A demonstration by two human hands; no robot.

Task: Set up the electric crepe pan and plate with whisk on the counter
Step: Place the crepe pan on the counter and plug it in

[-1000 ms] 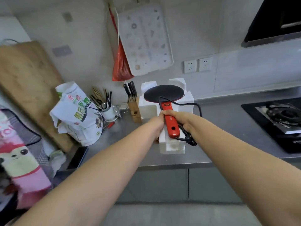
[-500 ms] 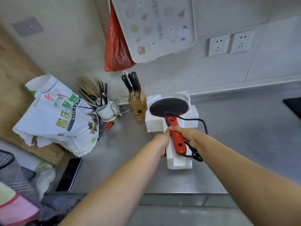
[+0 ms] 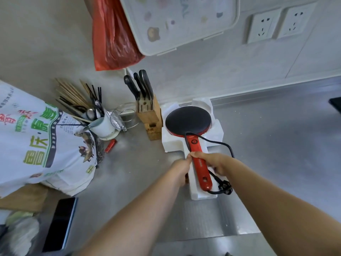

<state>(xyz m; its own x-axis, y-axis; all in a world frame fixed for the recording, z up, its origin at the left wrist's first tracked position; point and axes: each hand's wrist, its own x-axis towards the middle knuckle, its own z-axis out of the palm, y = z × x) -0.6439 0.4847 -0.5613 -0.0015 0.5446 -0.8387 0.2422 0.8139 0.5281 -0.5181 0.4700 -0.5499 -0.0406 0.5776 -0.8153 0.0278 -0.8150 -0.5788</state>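
Your right hand (image 3: 215,162) and left hand (image 3: 181,168) both grip the red handle of the crepe pan (image 3: 188,120), which sits in its white foam tray (image 3: 216,129) on the counter (image 3: 276,145) (cord (image 3: 224,145) loops right).

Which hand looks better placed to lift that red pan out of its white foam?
Probably the right hand: it lies against the crepe pan handle's right side, by the cord. The left hand sits at the foam tray edge, suited to holding it down.
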